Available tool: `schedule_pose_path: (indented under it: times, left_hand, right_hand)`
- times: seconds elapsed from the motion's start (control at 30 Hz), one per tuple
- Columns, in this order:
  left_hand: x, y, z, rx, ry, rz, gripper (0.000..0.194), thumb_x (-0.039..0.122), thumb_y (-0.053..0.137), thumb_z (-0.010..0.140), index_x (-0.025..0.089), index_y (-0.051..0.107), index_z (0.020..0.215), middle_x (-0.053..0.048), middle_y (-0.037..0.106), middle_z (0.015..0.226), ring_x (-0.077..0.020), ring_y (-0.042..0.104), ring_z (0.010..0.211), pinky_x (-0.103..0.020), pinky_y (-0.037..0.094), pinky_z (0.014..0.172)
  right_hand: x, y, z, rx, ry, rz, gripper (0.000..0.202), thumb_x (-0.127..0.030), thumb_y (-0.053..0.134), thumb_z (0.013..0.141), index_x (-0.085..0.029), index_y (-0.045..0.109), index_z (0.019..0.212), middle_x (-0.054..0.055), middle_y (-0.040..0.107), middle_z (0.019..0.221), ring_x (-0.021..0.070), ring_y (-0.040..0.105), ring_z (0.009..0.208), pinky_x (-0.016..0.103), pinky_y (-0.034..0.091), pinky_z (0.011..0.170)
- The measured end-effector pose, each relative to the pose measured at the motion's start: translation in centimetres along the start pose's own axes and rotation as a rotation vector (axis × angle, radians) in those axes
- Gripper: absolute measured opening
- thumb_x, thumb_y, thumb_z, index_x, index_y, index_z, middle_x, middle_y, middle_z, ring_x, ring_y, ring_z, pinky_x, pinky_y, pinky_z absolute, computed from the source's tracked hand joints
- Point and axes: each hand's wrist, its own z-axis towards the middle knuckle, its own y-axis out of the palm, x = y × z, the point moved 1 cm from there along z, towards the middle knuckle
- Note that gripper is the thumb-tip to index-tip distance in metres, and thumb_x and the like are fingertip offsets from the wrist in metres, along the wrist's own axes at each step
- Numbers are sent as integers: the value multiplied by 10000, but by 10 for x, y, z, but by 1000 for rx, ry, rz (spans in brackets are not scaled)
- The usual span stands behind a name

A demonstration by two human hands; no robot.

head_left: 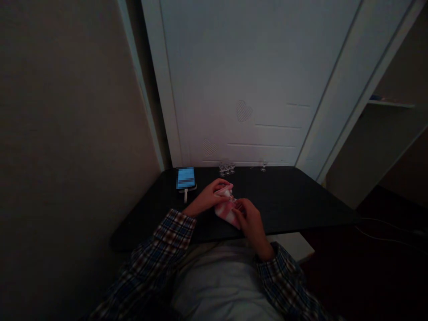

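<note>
Over the front middle of the dark table, my left hand (214, 194) is closed on a pink-and-white cloth (227, 211), fingers over its upper edge. The cloth hangs in soft folds between my hands. My right hand (248, 216) meets it from the right, fingertips pinched together at a small clear glass piece (232, 199). Cloth and fingers hide most of that piece, so its full shape does not show. Farther back stand several small clear stemmed glasses (227, 168) in a cluster. Another small glass (264, 166) stands apart to their right.
A phone (186, 178) with a lit screen leans on a white stand at the table's left. The black tabletop (287, 200) backs onto a white door panel (240, 67) with heart patterns. Below the front edge is a white box-like surface (294, 245); cables (384, 236) run at right.
</note>
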Motion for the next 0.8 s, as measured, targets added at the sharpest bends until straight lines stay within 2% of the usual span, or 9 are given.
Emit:
schedule_pose_path:
  times: [0.17,0.33,0.57,0.8]
  left_hand:
    - [5,0,-4,-14,-59,-69,455,335,633,720,192,466,1117,-88,630,1076,-242,601,987,-340,484,781]
    - [8,0,-5,-6,-75,-74,461,365,613,739,199,450,1137,-89,650,1033,-245,621,942,-313,498,698]
    - [1,1,-1,28,-29,-21,436,304,669,673,189,502,1059,-72,631,1057,-218,609,959,-346,474,822]
    - [1,-3,-3,63,-70,-38,428,368,617,725,192,492,1094,-66,667,960,-223,636,872,-305,495,692]
  right_hand:
    - [-1,0,-1,10,-5,-27,72,-220,516,831,-204,562,884,22,575,844,145,539,730,252,422,668]
    - [0,-1,0,26,41,48,90,-227,511,833,-203,559,905,17,586,834,142,556,731,238,432,634]
    - [2,1,0,0,59,60,114,-270,527,824,-201,579,897,18,604,815,145,566,719,243,440,633]
    - [11,3,6,53,135,94,150,-302,577,777,-185,624,857,32,614,825,152,570,715,258,455,647]
